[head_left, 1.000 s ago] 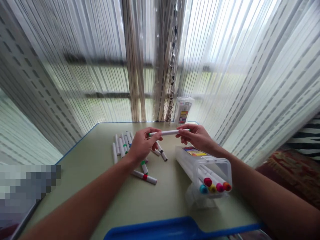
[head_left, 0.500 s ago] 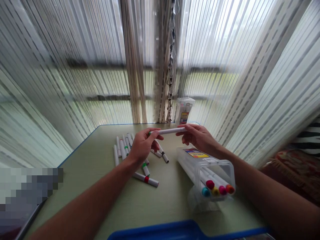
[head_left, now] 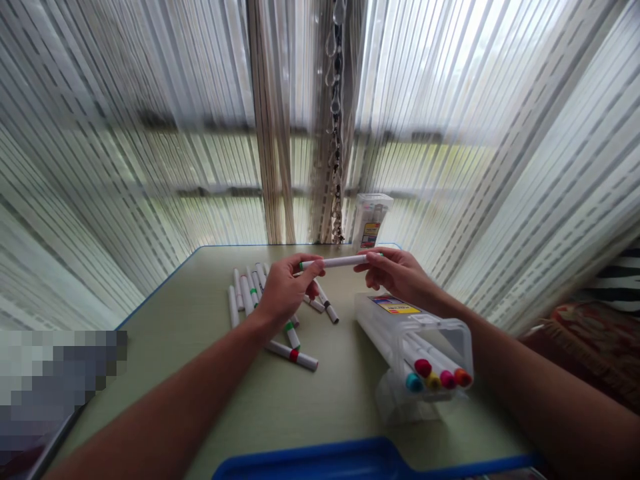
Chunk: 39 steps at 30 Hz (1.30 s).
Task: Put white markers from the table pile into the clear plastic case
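Between my two hands a white marker (head_left: 345,262) with green ends is held level above the table. My left hand (head_left: 289,283) pinches its left end, where a green tip shows. At the other end, the fingers of my right hand (head_left: 393,270) are closed on it, and a bit of green shows there too. Several white markers (head_left: 294,356) with red, green and dark bands lie loose around and beneath my left hand, partly hidden by it. Below my right hand a clear plastic case (head_left: 395,320) lies on its side, its open end towards me, with several coloured-end markers inside.
A second clear case (head_left: 373,220) with markers stands upright at the table's far edge. The pale green table (head_left: 195,380) has a blue rim, and a blue tray (head_left: 310,460) is at the near edge. String curtains (head_left: 200,100) hang behind.
Both hands keep hold of the same marker in nearly the same place. It has turned slightly, with green now showing at its right end. The view has shifted a little.
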Each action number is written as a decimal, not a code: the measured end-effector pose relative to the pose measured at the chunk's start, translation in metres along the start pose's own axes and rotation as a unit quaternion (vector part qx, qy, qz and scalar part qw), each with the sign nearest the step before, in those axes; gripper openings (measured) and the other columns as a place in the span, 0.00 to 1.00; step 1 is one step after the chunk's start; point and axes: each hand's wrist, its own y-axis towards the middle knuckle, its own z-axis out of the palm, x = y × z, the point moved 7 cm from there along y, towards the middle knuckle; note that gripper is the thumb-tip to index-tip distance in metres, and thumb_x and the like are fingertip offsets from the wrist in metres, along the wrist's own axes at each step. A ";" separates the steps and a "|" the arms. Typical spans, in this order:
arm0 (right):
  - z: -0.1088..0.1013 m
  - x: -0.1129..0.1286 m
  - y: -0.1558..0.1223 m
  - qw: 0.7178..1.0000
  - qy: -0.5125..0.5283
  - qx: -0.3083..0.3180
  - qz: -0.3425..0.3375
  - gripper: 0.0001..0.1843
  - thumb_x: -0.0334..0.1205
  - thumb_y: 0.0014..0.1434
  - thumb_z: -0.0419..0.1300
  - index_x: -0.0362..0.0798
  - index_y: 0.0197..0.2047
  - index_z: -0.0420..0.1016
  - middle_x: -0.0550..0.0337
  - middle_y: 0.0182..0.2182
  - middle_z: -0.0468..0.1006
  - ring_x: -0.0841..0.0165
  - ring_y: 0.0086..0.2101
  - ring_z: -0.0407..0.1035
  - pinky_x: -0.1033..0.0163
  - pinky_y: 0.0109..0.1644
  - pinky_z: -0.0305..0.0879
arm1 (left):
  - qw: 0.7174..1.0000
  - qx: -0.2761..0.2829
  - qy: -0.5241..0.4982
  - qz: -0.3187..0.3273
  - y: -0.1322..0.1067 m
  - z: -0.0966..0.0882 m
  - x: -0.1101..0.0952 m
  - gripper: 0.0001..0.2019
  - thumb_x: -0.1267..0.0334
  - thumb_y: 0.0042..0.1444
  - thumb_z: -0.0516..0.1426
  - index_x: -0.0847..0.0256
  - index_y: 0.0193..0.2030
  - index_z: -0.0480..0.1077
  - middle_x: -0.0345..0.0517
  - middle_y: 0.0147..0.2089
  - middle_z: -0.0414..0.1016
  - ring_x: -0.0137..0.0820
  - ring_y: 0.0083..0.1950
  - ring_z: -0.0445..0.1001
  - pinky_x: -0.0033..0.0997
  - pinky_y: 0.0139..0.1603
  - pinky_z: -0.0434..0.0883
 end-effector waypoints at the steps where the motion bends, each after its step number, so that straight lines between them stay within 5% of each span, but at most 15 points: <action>1: 0.000 0.000 0.000 1.000 0.005 0.002 0.002 0.16 0.48 0.52 0.68 0.46 0.39 0.78 0.53 0.31 0.82 0.72 0.21 0.71 0.68 0.21 0.63 | 1.000 -0.003 -0.005 -0.004 0.000 0.000 0.001 0.17 0.54 0.51 0.63 0.66 0.43 0.74 0.46 0.33 0.76 0.22 0.21 0.69 0.22 0.20 0.68; 13: -0.001 0.000 -0.001 0.999 -0.033 -0.016 -0.011 0.15 0.43 0.47 0.72 0.45 0.36 0.79 0.58 0.26 0.80 0.73 0.20 0.69 0.67 0.22 0.64 | 1.000 0.016 0.003 -0.008 -0.001 0.003 0.000 0.18 0.55 0.48 0.65 0.66 0.40 0.73 0.43 0.29 0.75 0.22 0.20 0.68 0.22 0.19 0.67; 25: -0.002 0.001 0.001 1.000 0.026 -0.002 0.016 0.16 0.46 0.54 0.65 0.45 0.42 0.78 0.51 0.32 0.82 0.70 0.21 0.71 0.66 0.21 0.64 | 0.993 -0.007 -0.103 -0.050 0.001 0.001 0.002 0.12 0.60 0.59 0.55 0.66 0.45 0.71 0.48 0.34 0.77 0.24 0.20 0.70 0.24 0.21 0.68; 39: -0.001 0.000 -0.001 1.000 -0.021 -0.018 -0.010 0.14 0.42 0.47 0.72 0.43 0.36 0.79 0.56 0.26 0.81 0.74 0.19 0.69 0.68 0.22 0.64 | 1.000 0.015 0.000 -0.028 -0.001 0.003 0.003 0.16 0.57 0.49 0.65 0.66 0.39 0.71 0.43 0.29 0.75 0.22 0.20 0.68 0.22 0.20 0.67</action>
